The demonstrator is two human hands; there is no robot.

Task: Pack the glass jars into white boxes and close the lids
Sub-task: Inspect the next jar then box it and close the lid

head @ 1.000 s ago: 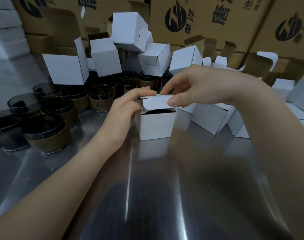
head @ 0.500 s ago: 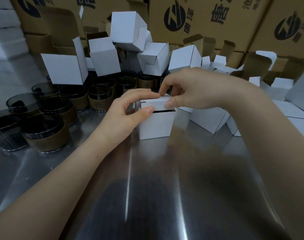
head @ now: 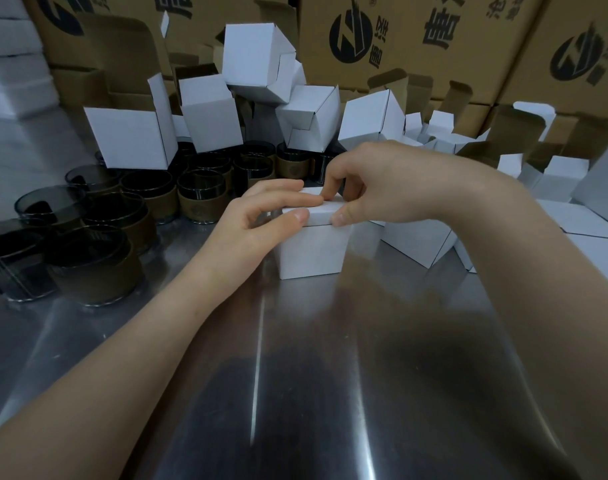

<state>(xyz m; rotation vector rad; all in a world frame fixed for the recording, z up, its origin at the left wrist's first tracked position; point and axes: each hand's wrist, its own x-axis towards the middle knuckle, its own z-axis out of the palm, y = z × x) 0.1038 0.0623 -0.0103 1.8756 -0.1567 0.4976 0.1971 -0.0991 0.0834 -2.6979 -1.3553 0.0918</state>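
A small white box [head: 311, 251] stands upright on the steel table [head: 295, 375] in the middle of the view, its lid down flat on top. My left hand [head: 257, 223] grips the box's upper left corner, fingers over the lid and thumb on the front edge. My right hand [head: 375, 183] pinches the lid's right side, thumb at the front edge and fingertips pressing on top. Whatever is inside the box is hidden. Several dark glass jars [head: 98, 261] with brown bands stand at the left.
A heap of open white boxes [head: 209, 112] lies behind the jars and spreads to the right [head: 555, 178]. Large brown cartons [head: 416, 39] with black print wall off the back. White foam sheets [head: 8, 64] are stacked at far left.
The lid, raised with a dark gap under it a second ago, has been folded down flat. Both hands have closed in on the box top.
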